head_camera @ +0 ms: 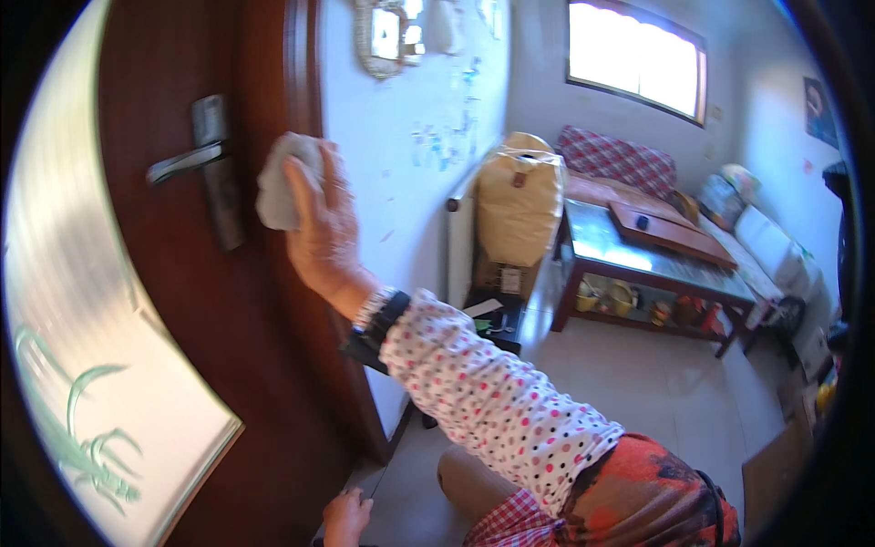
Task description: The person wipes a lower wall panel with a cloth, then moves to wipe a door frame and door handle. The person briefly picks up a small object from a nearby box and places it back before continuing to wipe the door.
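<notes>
My right hand (321,212), raised in front of the brown door frame, grips a folded grey-white cloth (280,184). The cloth is at the frame's edge, to the right of the metal lever handle (184,163) on the brown door (171,287); whether it touches the wood is hard to tell. A dotted sleeve and a dark band cover that forearm and wrist. Low at the bottom edge is my left hand (346,516), beside the lower part of the door, its fingers curled; whether it holds anything cannot be seen. A pale panel with a green plant design (102,410) fills the left side.
A framed mirror (386,34) hangs on the marked white wall (383,225). Beyond my arm stand a beige-covered upright object (519,212) and a glass-topped table (601,239) bearing a wooden board (670,236). A cardboard piece (772,465) is at the lower right.
</notes>
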The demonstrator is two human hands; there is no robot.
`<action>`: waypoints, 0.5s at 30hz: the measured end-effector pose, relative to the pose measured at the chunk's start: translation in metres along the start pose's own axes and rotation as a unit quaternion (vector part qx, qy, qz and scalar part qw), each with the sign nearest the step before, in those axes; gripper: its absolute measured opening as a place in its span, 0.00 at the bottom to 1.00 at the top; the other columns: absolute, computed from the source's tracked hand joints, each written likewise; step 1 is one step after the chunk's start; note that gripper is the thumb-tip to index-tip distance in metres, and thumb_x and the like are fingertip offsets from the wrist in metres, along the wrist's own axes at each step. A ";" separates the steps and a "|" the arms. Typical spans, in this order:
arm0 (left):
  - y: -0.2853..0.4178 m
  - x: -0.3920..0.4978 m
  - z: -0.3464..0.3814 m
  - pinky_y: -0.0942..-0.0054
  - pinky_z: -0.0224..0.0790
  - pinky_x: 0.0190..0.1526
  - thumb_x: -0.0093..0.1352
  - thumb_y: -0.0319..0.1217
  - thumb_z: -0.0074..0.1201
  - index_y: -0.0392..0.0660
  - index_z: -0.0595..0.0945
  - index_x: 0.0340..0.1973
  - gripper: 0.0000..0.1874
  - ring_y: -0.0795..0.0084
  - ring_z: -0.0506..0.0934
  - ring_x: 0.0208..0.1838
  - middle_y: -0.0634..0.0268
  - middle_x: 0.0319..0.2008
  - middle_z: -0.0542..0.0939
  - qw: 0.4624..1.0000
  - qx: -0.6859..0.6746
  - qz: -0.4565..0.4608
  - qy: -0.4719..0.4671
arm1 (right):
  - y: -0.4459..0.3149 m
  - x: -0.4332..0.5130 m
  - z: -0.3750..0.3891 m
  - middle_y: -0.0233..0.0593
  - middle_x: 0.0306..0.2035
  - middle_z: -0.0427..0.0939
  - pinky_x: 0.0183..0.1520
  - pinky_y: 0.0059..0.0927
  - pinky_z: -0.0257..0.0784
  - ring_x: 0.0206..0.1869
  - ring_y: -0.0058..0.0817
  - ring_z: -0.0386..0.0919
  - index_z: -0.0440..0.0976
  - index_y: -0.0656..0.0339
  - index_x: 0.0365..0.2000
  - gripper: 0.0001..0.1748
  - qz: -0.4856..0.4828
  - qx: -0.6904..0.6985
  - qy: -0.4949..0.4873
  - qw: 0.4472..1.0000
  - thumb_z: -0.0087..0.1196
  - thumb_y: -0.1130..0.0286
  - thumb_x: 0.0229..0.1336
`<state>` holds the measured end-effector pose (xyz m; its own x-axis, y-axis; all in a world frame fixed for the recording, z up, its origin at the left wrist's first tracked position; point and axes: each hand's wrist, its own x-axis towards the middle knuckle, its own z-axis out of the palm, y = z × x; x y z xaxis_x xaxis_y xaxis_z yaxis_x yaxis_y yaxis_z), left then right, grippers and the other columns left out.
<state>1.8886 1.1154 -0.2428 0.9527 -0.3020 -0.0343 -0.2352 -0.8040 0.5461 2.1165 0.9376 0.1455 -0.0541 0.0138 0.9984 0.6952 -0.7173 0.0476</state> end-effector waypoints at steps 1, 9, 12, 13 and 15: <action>-0.003 0.000 0.002 0.49 0.76 0.55 0.69 0.44 0.58 0.45 0.86 0.52 0.21 0.47 0.83 0.53 0.51 0.51 0.85 1.000 0.012 -0.020 -0.009 | -0.005 -0.018 -0.005 0.65 0.75 0.56 0.74 0.57 0.64 0.76 0.67 0.59 0.61 0.44 0.71 0.48 0.010 -0.023 -0.015 1.000 0.64 0.86 0.51; -0.004 -0.007 -0.006 0.47 0.77 0.50 0.69 0.43 0.57 0.43 0.85 0.46 0.19 0.44 0.84 0.48 0.48 0.49 0.86 1.000 0.012 -0.015 -0.001 | -0.029 -0.131 -0.039 0.62 0.77 0.51 0.77 0.56 0.60 0.78 0.67 0.53 0.58 0.40 0.72 0.55 0.061 -0.007 -0.119 0.991 0.74 0.79 0.45; -0.001 -0.015 -0.016 0.48 0.77 0.51 0.69 0.43 0.57 0.42 0.85 0.46 0.18 0.43 0.84 0.50 0.47 0.49 0.86 1.000 0.000 -0.013 0.007 | -0.035 -0.137 -0.056 0.59 0.76 0.55 0.76 0.54 0.62 0.76 0.64 0.58 0.65 0.42 0.69 0.51 0.046 -0.039 -0.141 0.988 0.67 0.86 0.45; -0.002 -0.017 -0.020 0.48 0.77 0.52 0.70 0.43 0.57 0.42 0.85 0.46 0.18 0.43 0.84 0.50 0.47 0.49 0.86 1.000 -0.006 -0.014 0.010 | -0.032 -0.126 -0.061 0.56 0.71 0.65 0.72 0.54 0.67 0.71 0.60 0.67 0.71 0.46 0.66 0.45 0.028 -0.051 -0.125 0.990 0.59 0.88 0.45; -0.003 -0.019 -0.026 0.51 0.76 0.55 0.70 0.44 0.57 0.45 0.85 0.51 0.20 0.47 0.83 0.53 0.51 0.50 0.86 0.999 0.011 -0.042 -0.003 | -0.024 -0.086 -0.074 0.51 0.63 0.75 0.65 0.53 0.70 0.63 0.56 0.74 0.76 0.50 0.62 0.41 0.009 -0.006 -0.147 0.989 0.53 0.89 0.45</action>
<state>1.8757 1.1368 -0.2222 0.9679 -0.2369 -0.0843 -0.1594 -0.8374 0.5228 2.0511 0.9023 0.0559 0.1703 0.2019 0.9645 0.6858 -0.7271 0.0311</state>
